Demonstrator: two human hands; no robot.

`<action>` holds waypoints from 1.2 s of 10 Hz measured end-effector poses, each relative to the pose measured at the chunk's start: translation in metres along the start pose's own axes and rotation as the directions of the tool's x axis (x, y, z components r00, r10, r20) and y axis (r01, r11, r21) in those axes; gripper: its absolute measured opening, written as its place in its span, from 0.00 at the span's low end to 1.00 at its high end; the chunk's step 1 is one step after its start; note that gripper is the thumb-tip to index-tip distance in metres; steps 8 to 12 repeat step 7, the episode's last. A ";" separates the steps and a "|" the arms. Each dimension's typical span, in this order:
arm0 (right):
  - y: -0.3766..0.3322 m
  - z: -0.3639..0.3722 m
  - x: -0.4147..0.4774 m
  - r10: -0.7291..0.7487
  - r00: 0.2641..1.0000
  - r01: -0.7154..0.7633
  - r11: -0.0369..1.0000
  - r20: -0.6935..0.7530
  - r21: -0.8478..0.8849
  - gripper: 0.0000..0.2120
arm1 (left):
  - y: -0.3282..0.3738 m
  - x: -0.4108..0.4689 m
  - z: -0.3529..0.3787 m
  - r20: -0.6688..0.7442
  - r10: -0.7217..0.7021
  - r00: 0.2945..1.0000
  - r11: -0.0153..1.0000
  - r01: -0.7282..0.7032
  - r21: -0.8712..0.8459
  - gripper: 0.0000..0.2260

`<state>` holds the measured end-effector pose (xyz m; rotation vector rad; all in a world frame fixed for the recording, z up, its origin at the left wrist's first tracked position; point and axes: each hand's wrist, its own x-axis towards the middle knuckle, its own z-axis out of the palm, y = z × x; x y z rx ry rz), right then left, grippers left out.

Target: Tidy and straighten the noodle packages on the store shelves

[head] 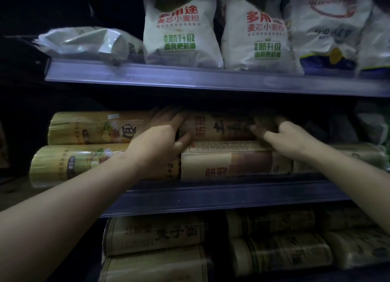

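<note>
Both bare hands reach into the middle shelf [232,194] of a dim store rack and hold the same tan noodle package [223,126], a long bundle that lies on its side with dark and red characters on the wrapper. The left hand [162,138] is at its left end, with the fingers [179,118] curled over the top and the thumb pressed under, so it grips that end. The right hand [289,137] is at the right end, fingers bent over the top of the package and the thumb against its front; the grip seems closed on it too. This package rests on top of a second tan noodle package [232,162], which lies at the front edge of the shelf. To the left, two yellow-green noodle packages [84,142] are stacked one on the other, touching the tan ones, and the lower one sticks out past the left end of the shelf. On the upper shelf [190,79] white flour bags [179,32] stand side by side, and one bag at the left lies flat. On the lowest level, near the bottom, more beige noodle bundles [156,239] are piled in two stacks, hard to read in the dark.
</note>
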<state>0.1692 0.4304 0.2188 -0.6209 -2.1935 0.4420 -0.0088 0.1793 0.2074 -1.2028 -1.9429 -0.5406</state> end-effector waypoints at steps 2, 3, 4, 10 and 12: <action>-0.023 -0.001 -0.033 -0.033 0.998 0.041 0.983 0.047 -0.180 0.39 | -0.002 -0.015 -0.011 0.056 0.048 0.997 0.997 -0.052 0.063 0.28; -0.036 -0.002 -0.051 -0.066 0.991 0.082 0.986 0.113 -0.146 0.35 | -0.002 -0.023 -0.020 0.080 0.037 0.996 0.993 -0.045 0.106 0.29; -0.052 0.001 -0.069 -0.177 0.978 0.185 0.981 0.110 -0.064 0.33 | -0.004 -0.032 -0.029 0.103 0.036 0.994 0.991 -0.049 0.125 0.27; -0.132 0.045 -0.122 -0.529 0.846 0.402 0.715 0.067 0.572 0.14 | -0.041 -0.083 -0.059 0.084 -0.031 0.996 0.996 0.024 0.091 0.30; -0.132 0.045 -0.122 -0.529 0.846 0.402 0.715 0.067 0.572 0.14 | -0.041 -0.083 -0.059 0.084 -0.031 0.996 0.996 0.024 0.091 0.30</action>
